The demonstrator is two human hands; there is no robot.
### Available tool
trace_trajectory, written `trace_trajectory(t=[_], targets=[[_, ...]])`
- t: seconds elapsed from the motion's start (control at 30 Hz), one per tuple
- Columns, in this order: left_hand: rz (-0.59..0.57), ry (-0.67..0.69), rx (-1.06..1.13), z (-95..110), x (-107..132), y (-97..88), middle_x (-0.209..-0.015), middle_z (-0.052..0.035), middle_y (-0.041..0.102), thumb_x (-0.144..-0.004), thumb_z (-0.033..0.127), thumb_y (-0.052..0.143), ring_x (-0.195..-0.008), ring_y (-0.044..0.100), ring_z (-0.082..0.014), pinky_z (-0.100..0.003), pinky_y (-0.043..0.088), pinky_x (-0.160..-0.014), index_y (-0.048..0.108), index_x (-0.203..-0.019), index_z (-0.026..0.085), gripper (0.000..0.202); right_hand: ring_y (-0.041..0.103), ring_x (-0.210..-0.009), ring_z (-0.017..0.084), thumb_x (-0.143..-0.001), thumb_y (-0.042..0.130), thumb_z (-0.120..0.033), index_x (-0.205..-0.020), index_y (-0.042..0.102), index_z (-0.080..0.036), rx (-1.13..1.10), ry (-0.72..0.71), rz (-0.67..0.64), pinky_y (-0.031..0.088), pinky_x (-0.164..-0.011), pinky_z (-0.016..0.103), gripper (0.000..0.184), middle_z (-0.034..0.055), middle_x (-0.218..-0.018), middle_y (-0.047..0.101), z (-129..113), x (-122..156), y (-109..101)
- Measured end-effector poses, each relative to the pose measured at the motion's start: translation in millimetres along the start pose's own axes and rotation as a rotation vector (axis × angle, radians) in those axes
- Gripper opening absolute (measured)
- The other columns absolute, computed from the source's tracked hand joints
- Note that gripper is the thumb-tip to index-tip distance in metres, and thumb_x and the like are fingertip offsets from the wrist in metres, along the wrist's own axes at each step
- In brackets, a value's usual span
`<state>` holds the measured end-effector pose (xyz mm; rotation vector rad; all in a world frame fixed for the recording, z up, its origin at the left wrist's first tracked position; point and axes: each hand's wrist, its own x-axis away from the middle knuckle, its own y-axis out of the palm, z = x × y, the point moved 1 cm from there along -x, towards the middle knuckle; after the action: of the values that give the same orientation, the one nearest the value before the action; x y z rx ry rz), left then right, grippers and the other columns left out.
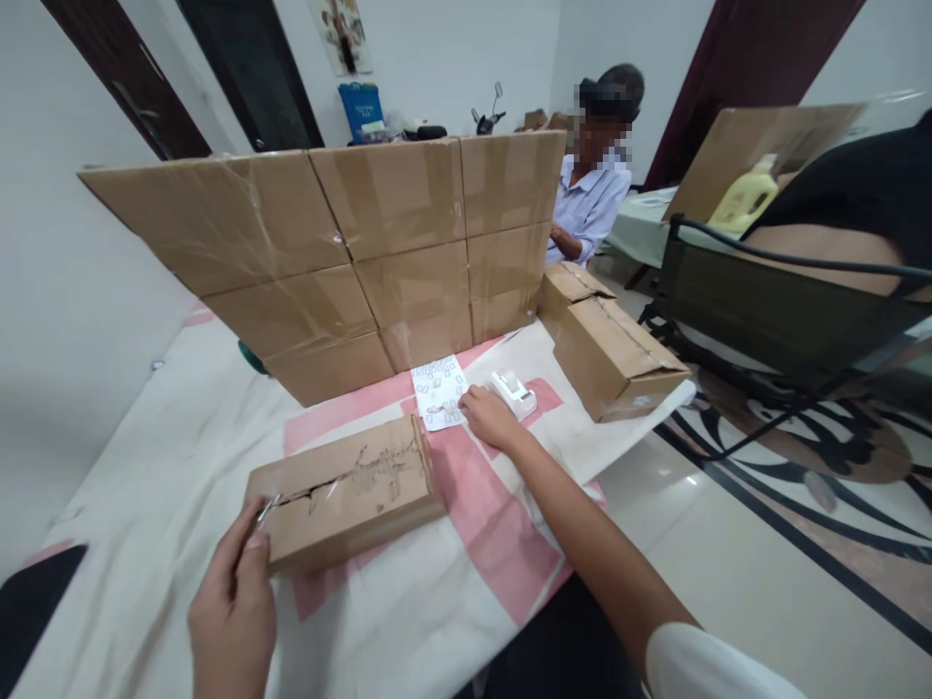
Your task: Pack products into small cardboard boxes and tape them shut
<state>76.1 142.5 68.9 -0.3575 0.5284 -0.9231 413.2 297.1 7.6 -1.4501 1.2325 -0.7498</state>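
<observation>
My left hand [237, 592] grips the near left end of a long closed cardboard box [349, 490], thumb on its near side and fingers by the taped seam on top. The box lies flat on a cloth-covered table, with dark scribbles near its right end. My right hand [489, 416] reaches forward over a white sheet of paper [429, 393] covered in small drawn outlines. Its fingers are bent and closed at the sheet's right edge; what they pinch, if anything, is too small to make out. Just right of them sits a white tape dispenser [514, 391].
A tall cardboard partition [408, 282] stands across the table behind the sheet. More cardboard boxes [612, 354] sit at the table's right edge. Beyond the partition is a person in a light shirt [593, 209]. A folding chair [793, 320] with someone seated stands to the right.
</observation>
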Motion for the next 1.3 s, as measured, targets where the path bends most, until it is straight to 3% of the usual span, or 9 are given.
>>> trace_trajectory(t=[0.17, 0.4, 0.57, 0.83, 0.93, 1.0, 1.13, 1.23, 1.3], targets=[[-0.014, -0.023, -0.033, 1.0, -2.1, 1.1, -0.140, -0.0106, 0.064, -0.092, 0.058, 0.047, -0.136, 0.055, -0.0360, -0.056, 0.036, -0.121, 0.066, -0.135, 0.021, 0.060, 0.057, -0.103, 0.020, -0.100, 0.048, -0.013, -0.110, 0.067, -0.016, -0.008, 0.000, 0.008, 0.039, -0.090, 0.031, 0.022, 0.0086, -0.114, 0.063, 0.1, 5.5, -5.5], [-0.020, -0.021, -0.064, -5.6, -4.9, -0.3, -0.138, -0.0111, 0.065, -0.090, 0.063, 0.045, -0.135, 0.055, -0.0375, -0.059, 0.037, -0.119, 0.066, -0.136, 0.022, 0.065, 0.058, -0.098, 0.023, -0.094, 0.047, -0.005, -0.107, 0.062, -0.013, 0.056, 0.033, -0.007, 0.041, -0.086, 0.034, 0.021, 0.0123, -0.111, 0.064, -2.2, 3.1, -3.6], [-0.021, -0.039, -0.077, -4.5, -6.1, -0.5, -0.138, -0.0119, 0.065, -0.089, 0.063, 0.045, -0.133, 0.057, -0.0383, -0.058, 0.037, -0.119, 0.066, -0.136, 0.021, 0.067, 0.058, -0.100, 0.028, -0.087, 0.046, 0.002, -0.114, 0.057, -0.009, 0.126, 0.080, -0.025, 0.043, -0.086, 0.038, 0.031, 0.0176, -0.112, 0.064, -10.3, 3.4, -2.4], [-0.021, -0.039, -0.053, -4.4, -6.0, 2.3, -0.138, -0.0099, 0.066, -0.088, 0.061, 0.046, -0.133, 0.056, -0.0364, -0.054, 0.038, -0.119, 0.067, -0.132, 0.021, 0.063, 0.060, -0.094, 0.031, -0.086, 0.043, 0.004, -0.108, 0.057, -0.009, 0.073, 0.158, 0.041, 0.044, -0.083, 0.040, 0.029, 0.0200, -0.100, 0.067, -28.2, 12.7, -3.8], [-0.023, -0.022, -0.045, -3.8, -5.7, 2.2, -0.138, -0.0098, 0.066, -0.090, 0.058, 0.045, -0.135, 0.055, -0.0353, -0.053, 0.036, -0.120, 0.067, -0.132, 0.021, 0.061, 0.058, -0.091, 0.031, -0.081, 0.042, 0.006, -0.101, 0.056, -0.010, -0.012, 0.174, 0.101, 0.043, -0.079, 0.040, 0.029, 0.0191, -0.093, 0.065, -31.3, 20.2, -4.3], [-0.023, -0.025, -0.030, -3.7, -5.2, 2.0, -0.138, -0.0096, 0.066, -0.090, 0.057, 0.045, -0.134, 0.056, -0.0345, -0.053, 0.036, -0.120, 0.067, -0.133, 0.022, 0.059, 0.056, -0.092, 0.030, -0.082, 0.040, 0.005, -0.098, 0.054, -0.012, -0.093, 0.168, 0.158, 0.042, -0.081, 0.041, 0.027, 0.0197, -0.097, 0.063, -30.3, 23.1, -8.6], [-0.021, -0.021, -0.003, -3.4, -4.4, 1.0, -0.137, -0.0096, 0.067, -0.090, 0.052, 0.047, -0.133, 0.057, -0.0325, -0.050, 0.038, -0.119, 0.067, -0.132, 0.021, 0.055, 0.054, -0.094, 0.022, -0.095, 0.032, -0.007, -0.097, 0.047, -0.018, -0.328, 0.103, 0.253, 0.044, -0.083, 0.035, 0.019, 0.0141, -0.111, 0.056, -28.5, 26.3, -20.6], [-0.003, -0.011, 0.007, -1.1, -3.6, 0.2, -0.138, -0.0095, 0.066, -0.090, 0.048, 0.048, -0.135, 0.056, -0.0310, -0.048, 0.037, -0.119, 0.068, -0.131, 0.021, 0.053, 0.051, -0.077, 0.015, -0.103, 0.028, -0.020, -0.097, 0.042, -0.022, -0.559, 0.041, 0.203, 0.044, -0.072, 0.027, 0.016, 0.0023, -0.091, 0.053, -37.6, 35.9, -16.9], [0.000, -0.003, 0.006, 1.6, -2.8, 0.2, -0.140, -0.0090, 0.065, -0.091, 0.047, 0.048, -0.136, 0.055, -0.0296, -0.046, 0.036, -0.120, 0.068, -0.132, 0.021, 0.052, 0.044, -0.067, 0.013, -0.105, 0.030, -0.027, -0.096, 0.040, -0.022, -0.849, -0.005, 0.099, 0.041, -0.066, 0.025, 0.014, -0.0029, -0.079, 0.046, -49.5, 45.4, -7.0]])
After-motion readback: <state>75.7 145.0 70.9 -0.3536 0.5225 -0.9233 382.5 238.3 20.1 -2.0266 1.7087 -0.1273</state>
